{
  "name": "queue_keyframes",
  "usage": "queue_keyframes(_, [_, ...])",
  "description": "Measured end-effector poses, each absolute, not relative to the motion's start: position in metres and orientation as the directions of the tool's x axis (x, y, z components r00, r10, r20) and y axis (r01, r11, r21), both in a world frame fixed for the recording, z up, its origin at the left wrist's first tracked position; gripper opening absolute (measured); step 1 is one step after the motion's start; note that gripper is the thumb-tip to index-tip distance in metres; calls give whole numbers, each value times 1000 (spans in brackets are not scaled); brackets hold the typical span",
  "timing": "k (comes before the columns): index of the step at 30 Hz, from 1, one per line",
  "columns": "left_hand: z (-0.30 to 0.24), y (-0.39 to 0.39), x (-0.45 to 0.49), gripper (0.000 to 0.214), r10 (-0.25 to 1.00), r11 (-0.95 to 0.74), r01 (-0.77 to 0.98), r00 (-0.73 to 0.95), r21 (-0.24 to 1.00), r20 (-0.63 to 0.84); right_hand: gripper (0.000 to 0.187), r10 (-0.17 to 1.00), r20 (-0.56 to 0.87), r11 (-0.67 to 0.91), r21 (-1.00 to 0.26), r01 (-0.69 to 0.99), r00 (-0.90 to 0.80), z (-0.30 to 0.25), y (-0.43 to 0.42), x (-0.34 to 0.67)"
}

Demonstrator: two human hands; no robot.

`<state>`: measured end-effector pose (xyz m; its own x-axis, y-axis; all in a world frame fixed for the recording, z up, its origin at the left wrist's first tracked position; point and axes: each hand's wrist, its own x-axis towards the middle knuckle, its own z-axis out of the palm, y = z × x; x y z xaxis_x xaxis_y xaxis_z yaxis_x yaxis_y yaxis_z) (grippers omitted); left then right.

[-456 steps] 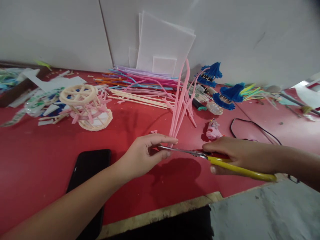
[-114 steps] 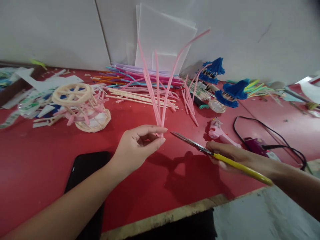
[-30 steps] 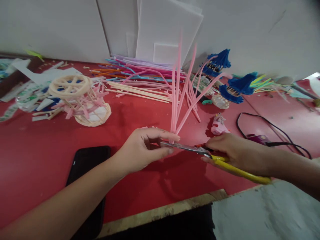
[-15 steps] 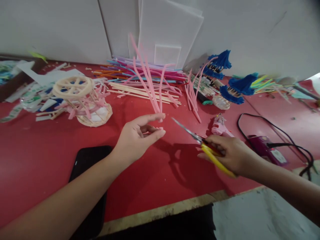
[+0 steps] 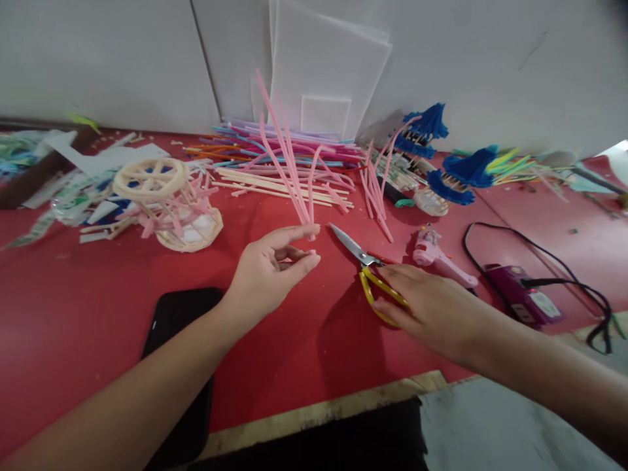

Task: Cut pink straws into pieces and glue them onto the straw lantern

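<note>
My left hand (image 5: 267,275) pinches the lower ends of a bunch of thin pink sticks (image 5: 289,170), which fan upward above the red table (image 5: 73,307). The yellow-handled scissors (image 5: 366,271) lie flat on the table just right of that hand, blades pointing up-left. My right hand (image 5: 424,307) rests over the scissors' handles with fingers stretched out flat, not gripping them.
A cream-and-pink stick wheel model (image 5: 167,203) stands at the left. Coloured sticks (image 5: 275,154) and white sheets (image 5: 324,72) lie against the wall. Loose pink sticks (image 5: 375,190), blue tassels (image 5: 458,170), a pink glue gun (image 5: 436,255), a purple device with black cable (image 5: 523,294) and a black phone (image 5: 181,353) surround the hands.
My right hand has lowered the scissors onto the table and opened over them. The left hand keeps holding the pink sticks, which tilted left after the cut a second ago.
</note>
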<state>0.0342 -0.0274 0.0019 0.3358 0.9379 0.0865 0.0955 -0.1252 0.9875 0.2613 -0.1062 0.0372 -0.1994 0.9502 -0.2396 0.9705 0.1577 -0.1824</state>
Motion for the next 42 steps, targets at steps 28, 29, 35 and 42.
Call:
queue_keyframes(28, [-1, -30, 32, 24, 902, -363, 350, 366, 864, 230, 31, 997, 29, 6, -956, -293, -73, -7, -35, 212])
queue_keyframes(29, [-2, -29, 31, 24, 915, -348, 361, 331, 865, 230, 32, 997, 47, 29, -957, -287, -54, -8, -35, 212])
queue_keyframes(35, [-2, -23, 29, 30, 954, -260, 385, 244, 886, 174, 34, 995, 53, 32, -971, -236, -82, -10, -35, 212])
queue_keyframes(42, [3, -23, 31, 31, 962, -183, 255, 247, 949, 119, 35, 990, 18, -1, -990, -139, -138, -14, -36, 212])
